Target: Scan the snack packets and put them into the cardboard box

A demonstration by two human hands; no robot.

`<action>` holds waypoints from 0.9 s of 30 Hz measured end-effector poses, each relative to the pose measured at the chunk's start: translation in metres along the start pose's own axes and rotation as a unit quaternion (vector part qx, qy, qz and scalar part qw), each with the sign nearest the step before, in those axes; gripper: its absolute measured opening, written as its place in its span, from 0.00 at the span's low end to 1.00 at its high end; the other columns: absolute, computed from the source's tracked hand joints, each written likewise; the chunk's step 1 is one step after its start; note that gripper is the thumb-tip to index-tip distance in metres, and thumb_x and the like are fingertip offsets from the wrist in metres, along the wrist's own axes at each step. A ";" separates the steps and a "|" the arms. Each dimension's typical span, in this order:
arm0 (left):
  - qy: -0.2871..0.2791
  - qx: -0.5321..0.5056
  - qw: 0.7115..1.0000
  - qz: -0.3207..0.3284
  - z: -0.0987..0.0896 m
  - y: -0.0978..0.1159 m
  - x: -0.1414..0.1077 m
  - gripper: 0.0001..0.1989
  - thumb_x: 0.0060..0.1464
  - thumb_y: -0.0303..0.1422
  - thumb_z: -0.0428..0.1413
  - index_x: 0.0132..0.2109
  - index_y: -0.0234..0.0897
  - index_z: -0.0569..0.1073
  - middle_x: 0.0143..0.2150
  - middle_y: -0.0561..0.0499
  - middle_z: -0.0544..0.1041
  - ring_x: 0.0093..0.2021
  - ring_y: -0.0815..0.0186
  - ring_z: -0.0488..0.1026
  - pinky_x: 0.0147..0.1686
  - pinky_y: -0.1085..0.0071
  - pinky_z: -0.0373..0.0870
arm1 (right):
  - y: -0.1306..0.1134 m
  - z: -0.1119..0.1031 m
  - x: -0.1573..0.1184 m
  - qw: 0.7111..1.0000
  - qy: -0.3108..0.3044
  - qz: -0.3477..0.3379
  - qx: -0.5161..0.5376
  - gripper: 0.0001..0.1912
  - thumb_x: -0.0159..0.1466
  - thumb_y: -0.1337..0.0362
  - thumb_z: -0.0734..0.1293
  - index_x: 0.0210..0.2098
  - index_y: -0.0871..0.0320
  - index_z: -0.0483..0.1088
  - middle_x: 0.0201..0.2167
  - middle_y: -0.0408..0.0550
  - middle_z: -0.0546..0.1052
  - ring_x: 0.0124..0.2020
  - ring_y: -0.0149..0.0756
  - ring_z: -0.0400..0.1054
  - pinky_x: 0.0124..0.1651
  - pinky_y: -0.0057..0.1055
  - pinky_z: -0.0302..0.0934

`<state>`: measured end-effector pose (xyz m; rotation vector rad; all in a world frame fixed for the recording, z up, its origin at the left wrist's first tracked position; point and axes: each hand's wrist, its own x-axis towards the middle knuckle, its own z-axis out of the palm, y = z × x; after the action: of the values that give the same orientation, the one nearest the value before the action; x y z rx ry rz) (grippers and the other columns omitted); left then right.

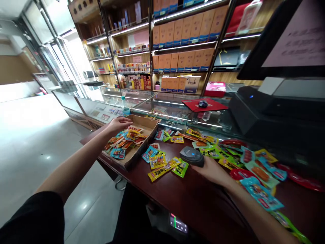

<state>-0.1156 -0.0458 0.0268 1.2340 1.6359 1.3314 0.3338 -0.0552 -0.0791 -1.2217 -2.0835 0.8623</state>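
Note:
In the head view my left hand (118, 125) reaches over a shallow cardboard box (129, 159) at the table's left end. Its fingers are stretched out, and nothing shows in them. A pile of small snack packets (134, 133) lies in the box beneath it, some orange, some yellow, some blue. My right hand (207, 167) is wrapped round a dark grey barcode scanner (191, 155) with a small blue light, held over the table. Just left of the scanner lie a long yellow packet (164, 169), a green packet (180, 168) and a blue packet (149, 154).
Many more packets (261, 191) spread over the dark wooden table (203, 196) on the right. Behind stand a glass counter (165, 103), a red mouse pad (215, 105) with a mouse, and a black till machine (274, 112). A lit phone (178, 223) is below the table edge.

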 end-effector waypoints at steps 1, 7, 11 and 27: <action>0.007 -0.007 1.000 0.005 -0.004 -0.001 -0.001 0.30 0.29 0.43 0.71 0.39 0.30 0.77 0.31 0.46 0.79 0.28 0.68 0.74 0.32 0.70 0.71 | -0.001 0.000 0.000 1.000 -0.010 0.003 -0.001 0.21 0.53 0.61 0.69 0.46 0.60 0.74 0.42 0.51 0.81 0.44 0.47 0.75 0.47 0.37 0.69; -0.052 0.021 0.998 0.012 0.029 -0.004 -0.001 0.28 0.29 0.44 0.71 0.38 0.32 0.77 0.32 0.45 0.80 0.30 0.66 0.75 0.33 0.70 0.71 | -0.012 -0.004 -0.002 1.000 -0.018 0.017 -0.010 0.19 0.53 0.62 0.69 0.43 0.62 0.74 0.39 0.51 0.81 0.42 0.47 0.75 0.44 0.36 0.69; -0.099 0.052 0.994 0.019 0.082 -0.001 0.002 0.26 0.30 0.45 0.70 0.36 0.33 0.78 0.31 0.48 0.79 0.30 0.66 0.75 0.31 0.72 0.69 | -0.015 -0.010 -0.002 1.000 -0.007 0.014 0.011 0.19 0.54 0.62 0.69 0.45 0.59 0.74 0.42 0.49 0.81 0.43 0.45 0.75 0.46 0.36 0.68; -0.251 0.331 0.899 0.136 0.245 -0.034 0.051 0.13 0.40 0.36 0.65 0.37 0.40 0.81 0.36 0.48 0.81 0.40 0.58 0.75 0.41 0.70 0.67 | -0.017 -0.034 -0.002 0.998 0.030 0.051 -0.006 0.19 0.54 0.65 0.68 0.46 0.56 0.75 0.41 0.47 0.81 0.43 0.45 0.74 0.46 0.36 0.67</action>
<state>0.0843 0.0804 -0.0624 2.0653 1.6030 0.4924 0.3506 -0.0555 -0.0448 -1.3535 -1.9972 0.8489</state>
